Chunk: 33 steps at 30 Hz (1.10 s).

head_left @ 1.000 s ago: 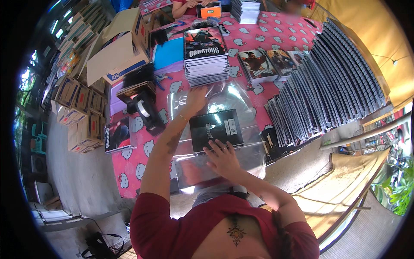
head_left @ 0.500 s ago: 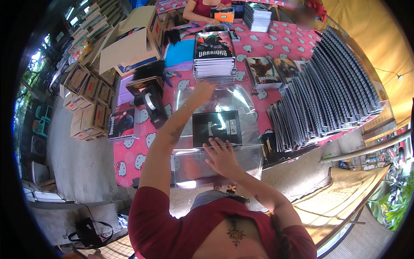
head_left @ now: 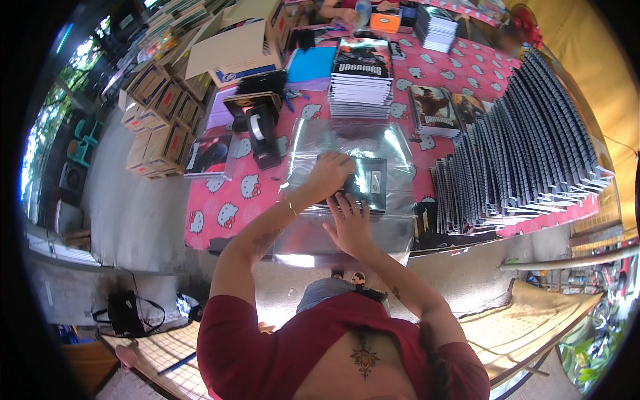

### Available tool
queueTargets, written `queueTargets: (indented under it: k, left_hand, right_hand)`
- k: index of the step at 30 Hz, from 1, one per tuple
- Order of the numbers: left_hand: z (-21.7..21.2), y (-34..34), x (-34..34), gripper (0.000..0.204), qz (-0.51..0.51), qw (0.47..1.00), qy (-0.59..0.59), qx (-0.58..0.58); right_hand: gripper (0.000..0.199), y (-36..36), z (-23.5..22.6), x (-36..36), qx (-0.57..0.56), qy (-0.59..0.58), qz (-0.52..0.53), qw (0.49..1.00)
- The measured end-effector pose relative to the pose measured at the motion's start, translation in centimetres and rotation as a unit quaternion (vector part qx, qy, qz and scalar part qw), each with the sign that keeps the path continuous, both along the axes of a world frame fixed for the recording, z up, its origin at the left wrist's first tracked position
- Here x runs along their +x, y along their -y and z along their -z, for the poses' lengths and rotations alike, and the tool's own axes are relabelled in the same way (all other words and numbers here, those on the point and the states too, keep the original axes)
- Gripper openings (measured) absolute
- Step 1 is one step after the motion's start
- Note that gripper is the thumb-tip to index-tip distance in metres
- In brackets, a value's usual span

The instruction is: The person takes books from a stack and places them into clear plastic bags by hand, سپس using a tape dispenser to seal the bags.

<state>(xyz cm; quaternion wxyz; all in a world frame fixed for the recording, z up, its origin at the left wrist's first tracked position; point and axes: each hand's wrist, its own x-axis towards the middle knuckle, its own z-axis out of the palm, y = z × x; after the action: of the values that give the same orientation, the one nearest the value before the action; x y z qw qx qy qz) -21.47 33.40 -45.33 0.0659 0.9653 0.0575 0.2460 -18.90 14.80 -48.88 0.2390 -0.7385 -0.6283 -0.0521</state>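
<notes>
A black spiral-bound notebook (head_left: 375, 193) lies on clear plastic sheeting (head_left: 305, 143) in front of me. Glare crosses its cover, and I cannot tell whether a layer of film lies over it. My left hand (head_left: 331, 172) rests at the notebook's left side, fingers bent and close together; what they pinch, if anything, is hidden. Just nearer to me, my right hand (head_left: 351, 223) lies flat with fingers spread, its fingertips on the notebook's near edge. Beyond the plastic stands a stack of notebooks (head_left: 361, 83) with illustrated covers.
On the right, a long row of spiral-bound notebooks (head_left: 520, 147) leans on the pink patterned tablecloth (head_left: 227, 217). A black tape dispenser (head_left: 263, 137) and an open carton (head_left: 240, 57) are to the left. Across the table, another person's hand (head_left: 348, 15) is beside an orange box (head_left: 385, 21).
My left hand has drawn back from near the stack to the notebook's left side. My right hand stays at the near edge. The whole view has shifted slightly.
</notes>
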Motion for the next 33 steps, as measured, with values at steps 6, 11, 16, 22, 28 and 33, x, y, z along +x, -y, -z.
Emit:
queueTargets:
  k: [6,11,16,22,28,33]
  left_hand:
    - [1.5,6.6,-1.9,0.02,-0.12,0.971,0.003,-0.206]
    - [4.3,8.1,-1.6,0.021,-0.165,0.972,0.071,-0.154]
    - [-0.3,7.0,-2.3,0.03,-0.19,0.897,-0.102,-0.387]
    - [4.6,8.5,-2.2,0.033,-0.162,0.983,-0.071,-0.046]
    - [3.4,8.7,-2.1,0.042,-0.148,0.983,-0.097,-0.054]
    - [5.3,8.5,-1.8,0.041,-0.164,0.986,0.008,0.008]
  right_hand:
    - [0.059,0.2,1.4,0.5,-0.028,0.025,-0.035,0.999]
    - [0.059,0.1,2.8,1.2,-0.034,0.08,-0.042,0.995]
    - [0.044,-0.4,0.3,3.0,-0.003,-0.255,0.001,0.967]
    - [0.024,-7.7,-2.4,10.6,-0.138,-0.121,-0.119,0.976]
    - [0.03,-15.5,-2.6,8.9,-0.159,0.347,-0.099,0.919]
    - [0.03,-20.0,-5.1,7.4,-0.033,0.111,0.057,0.992]
